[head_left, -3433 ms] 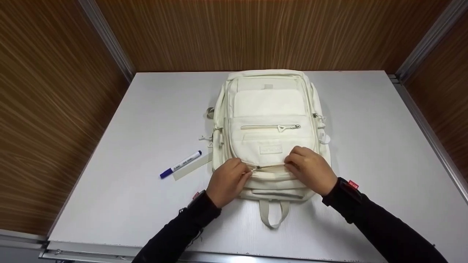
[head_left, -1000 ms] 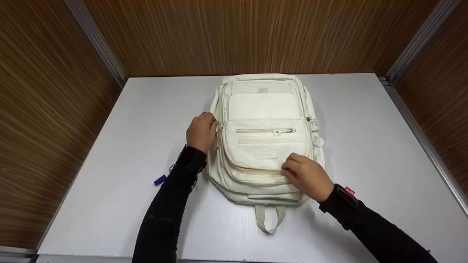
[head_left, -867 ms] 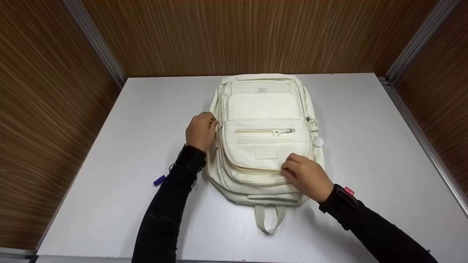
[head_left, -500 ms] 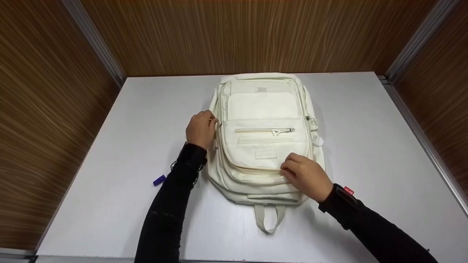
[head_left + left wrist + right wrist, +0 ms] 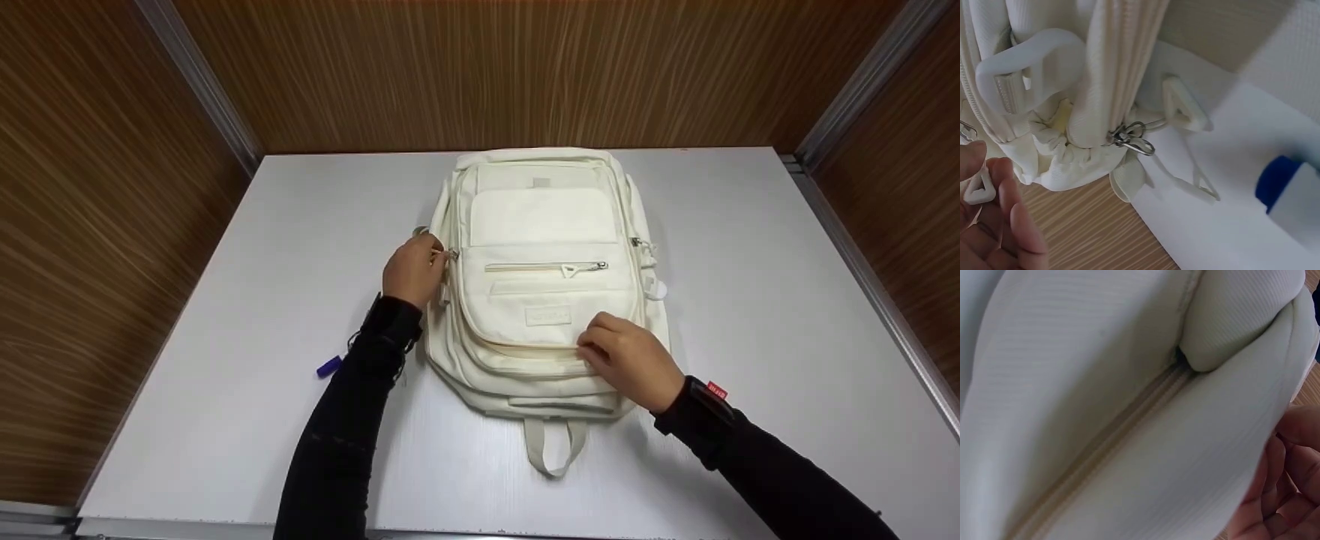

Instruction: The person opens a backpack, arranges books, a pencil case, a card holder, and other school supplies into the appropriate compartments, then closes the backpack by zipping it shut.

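A cream backpack [image 5: 546,217] lies front up on the white table, its top handle [image 5: 555,450] toward me. My left hand [image 5: 412,271] is at the bag's left side. In the left wrist view its fingers pinch a white triangular zipper pull [image 5: 980,191], beside a metal slider [image 5: 967,130]. My right hand [image 5: 631,361] pinches the lip of the front pocket near its lower right. The pocket's zip gapes [image 5: 525,351] along the near edge and up the left side. In the right wrist view, the cream fabric [image 5: 1185,450] fills most of the picture.
A marker's blue cap [image 5: 328,367] shows beside my left sleeve, which hides the rest. More zipper pulls [image 5: 1182,107] hang at the bag's side. Wood-patterned panels [image 5: 480,75] wall the white table [image 5: 225,420] at the back and sides.
Since the earliest frame, my left hand has taken the slider from the near edge up the bag's left side, unzipping the pocket. Over the last second both hands have stayed nearly still.
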A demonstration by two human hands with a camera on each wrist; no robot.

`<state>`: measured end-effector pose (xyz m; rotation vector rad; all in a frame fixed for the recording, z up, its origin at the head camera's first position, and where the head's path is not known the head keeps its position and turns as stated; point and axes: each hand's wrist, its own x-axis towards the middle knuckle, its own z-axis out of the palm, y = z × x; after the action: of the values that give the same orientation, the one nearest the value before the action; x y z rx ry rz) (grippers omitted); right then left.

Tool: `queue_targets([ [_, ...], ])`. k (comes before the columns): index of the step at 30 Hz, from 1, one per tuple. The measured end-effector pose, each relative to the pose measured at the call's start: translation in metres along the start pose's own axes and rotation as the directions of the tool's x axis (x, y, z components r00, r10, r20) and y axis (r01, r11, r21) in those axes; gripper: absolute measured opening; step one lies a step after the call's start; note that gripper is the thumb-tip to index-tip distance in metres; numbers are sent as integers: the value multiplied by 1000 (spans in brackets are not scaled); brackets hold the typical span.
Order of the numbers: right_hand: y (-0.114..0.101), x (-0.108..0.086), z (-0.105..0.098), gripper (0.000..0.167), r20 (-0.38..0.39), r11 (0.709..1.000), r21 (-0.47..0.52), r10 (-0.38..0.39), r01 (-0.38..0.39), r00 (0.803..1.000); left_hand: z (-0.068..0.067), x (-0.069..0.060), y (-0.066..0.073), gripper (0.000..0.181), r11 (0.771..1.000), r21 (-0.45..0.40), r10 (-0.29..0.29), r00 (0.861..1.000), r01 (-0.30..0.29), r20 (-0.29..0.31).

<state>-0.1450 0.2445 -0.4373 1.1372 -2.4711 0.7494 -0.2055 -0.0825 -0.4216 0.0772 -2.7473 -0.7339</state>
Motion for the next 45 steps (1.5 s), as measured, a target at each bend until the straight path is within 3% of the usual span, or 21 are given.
queue_targets([
  [13, 0, 1, 1, 7, -3, 1000, 24, 2, -2, 1000, -1, -7, -5, 22, 1000, 21, -14, 999, 13, 53],
  [18, 1, 1, 1, 8, 2, 1000, 28, 10, -10, 1000, -7, -16, -8, 25, 1000, 20, -1, 999, 0, 53],
  [25, 2, 2, 0, 8, -1, 999, 38, 15, -15, 1000, -23, -40, -15, 28, 999, 13, 39, 999, -40, 34],
  [32, 2, 5, -2, 9, -24, 999, 39, -27, 28, 999, -37, -69, -33, 31, 999, 12, 49, 999, -49, 13],
  [38, 2, 7, -6, 10, -37, 998, -2, -63, 63, 997, -44, -91, -49, 33, 999, 38, 18, 1000, -17, -8],
  [45, 2, 8, -9, 10, -29, 996, -63, -60, 58, 998, -48, -108, -67, 37, 994, 79, -73, 997, 70, 34],
])
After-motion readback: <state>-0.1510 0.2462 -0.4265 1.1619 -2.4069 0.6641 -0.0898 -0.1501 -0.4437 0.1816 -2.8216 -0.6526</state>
